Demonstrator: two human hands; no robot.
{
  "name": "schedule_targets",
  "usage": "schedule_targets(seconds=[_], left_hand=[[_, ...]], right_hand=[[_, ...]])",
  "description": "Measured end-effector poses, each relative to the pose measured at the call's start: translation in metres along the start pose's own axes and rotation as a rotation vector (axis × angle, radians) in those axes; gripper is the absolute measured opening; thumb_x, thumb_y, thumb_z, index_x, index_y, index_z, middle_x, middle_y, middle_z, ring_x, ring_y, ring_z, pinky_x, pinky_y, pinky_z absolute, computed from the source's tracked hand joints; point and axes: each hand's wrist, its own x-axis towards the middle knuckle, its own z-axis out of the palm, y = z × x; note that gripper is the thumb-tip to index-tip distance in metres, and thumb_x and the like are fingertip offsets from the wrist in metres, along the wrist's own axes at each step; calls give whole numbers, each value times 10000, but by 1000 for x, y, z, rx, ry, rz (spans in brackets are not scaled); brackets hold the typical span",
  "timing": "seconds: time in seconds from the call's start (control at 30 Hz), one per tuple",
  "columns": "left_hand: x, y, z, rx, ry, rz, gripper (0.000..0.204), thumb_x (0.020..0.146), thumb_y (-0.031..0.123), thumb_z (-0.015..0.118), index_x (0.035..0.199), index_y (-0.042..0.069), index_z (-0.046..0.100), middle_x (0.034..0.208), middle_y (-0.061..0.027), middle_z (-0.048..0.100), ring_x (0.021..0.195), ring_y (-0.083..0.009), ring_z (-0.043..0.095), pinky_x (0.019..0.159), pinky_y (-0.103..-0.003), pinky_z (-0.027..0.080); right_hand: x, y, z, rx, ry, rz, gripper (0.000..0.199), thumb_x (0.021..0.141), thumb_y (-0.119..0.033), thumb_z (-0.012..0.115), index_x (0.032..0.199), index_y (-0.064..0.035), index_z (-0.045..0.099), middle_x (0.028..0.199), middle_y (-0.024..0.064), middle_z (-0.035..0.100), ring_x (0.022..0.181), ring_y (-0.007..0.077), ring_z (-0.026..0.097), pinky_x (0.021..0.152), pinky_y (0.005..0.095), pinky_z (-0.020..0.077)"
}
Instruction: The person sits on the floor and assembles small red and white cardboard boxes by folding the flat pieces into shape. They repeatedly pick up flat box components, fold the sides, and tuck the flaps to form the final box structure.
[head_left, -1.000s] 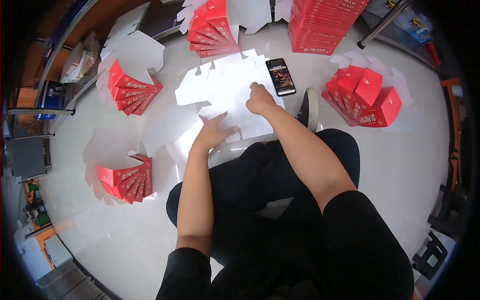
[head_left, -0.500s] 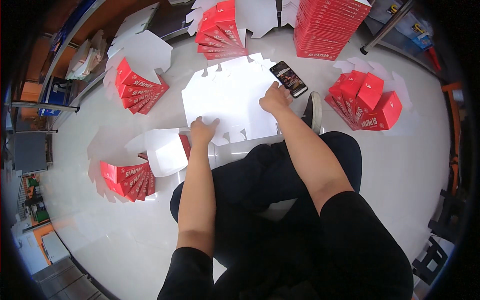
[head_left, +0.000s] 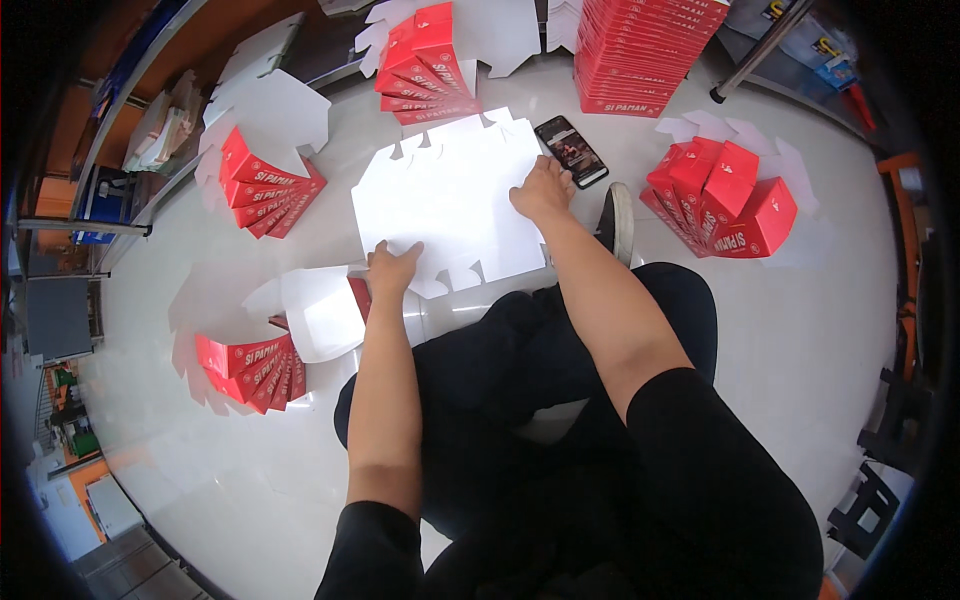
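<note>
A flat white box blank [head_left: 450, 195] with notched flaps lies on the floor in front of my crossed legs. My left hand [head_left: 394, 268] grips its lower left edge, thumb spread over the white face. At the right edge my right hand [head_left: 543, 190] is closed on the blank with bent fingers; some fingertips are hard to make out. A phone [head_left: 572, 152] with a lit screen lies just beyond the right hand. Beside my left forearm sits an open folded box [head_left: 322, 315], white inside and red outside.
Fanned red boxes stand at the near left [head_left: 255, 370], far left [head_left: 268, 190], back [head_left: 425, 65] and right [head_left: 725, 200]. A tall stack of red boxes [head_left: 640, 55] rises at the back right. Metal shelving [head_left: 85, 225] borders the left. My shoe [head_left: 618, 225] is near the phone.
The view has turned slightly, shifting the whole scene. Both hands keep nearly the same places at the blank's edges.
</note>
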Motion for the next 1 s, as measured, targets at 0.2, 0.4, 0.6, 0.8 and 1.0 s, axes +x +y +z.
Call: schedule_targets(seconds=[0.2,0.4,0.6,0.8,1.0], left_hand=[[8,-9,-1,-34,27,-61,1008,738,555,770,1485,-11,400,1483,-309,401,1365,-475,413,1132,-505,356],[7,2,-4,47,-4,-244,1158,700,591,779,1548,-3,260,1521,-332,311,1410,-487,307,1161,-500,298],[18,-7,-8,118,-70,-396,1263,684,682,744,1561,-38,189,1547,-326,237,1407,-486,283,1160,-482,294],[16,1,-1,132,-28,-411,1250,655,667,782,1527,-60,260,1561,-295,263,1414,-438,333,1149,-484,339],[35,-25,2,91,-101,-378,1305,662,681,769,1539,-84,179,1569,-285,225,1435,-451,272,1166,-494,303]], right_hand=[[-8,-17,2,21,-37,90,695,758,-224,746,1354,10,474,1377,220,476,1310,389,457,1069,479,428],[6,-11,-5,145,-60,224,657,768,-239,744,1317,11,484,1310,219,557,1252,390,528,1046,477,447],[3,-20,-1,260,-101,243,651,759,-217,746,1302,28,484,1279,233,587,1219,364,575,1038,459,464],[0,-12,-2,364,-58,197,515,777,-111,688,1230,69,521,1270,266,604,1185,416,596,1009,405,498],[-6,-12,-15,637,-82,123,423,783,-61,641,1174,76,559,1204,285,632,1178,405,605,988,418,498]])
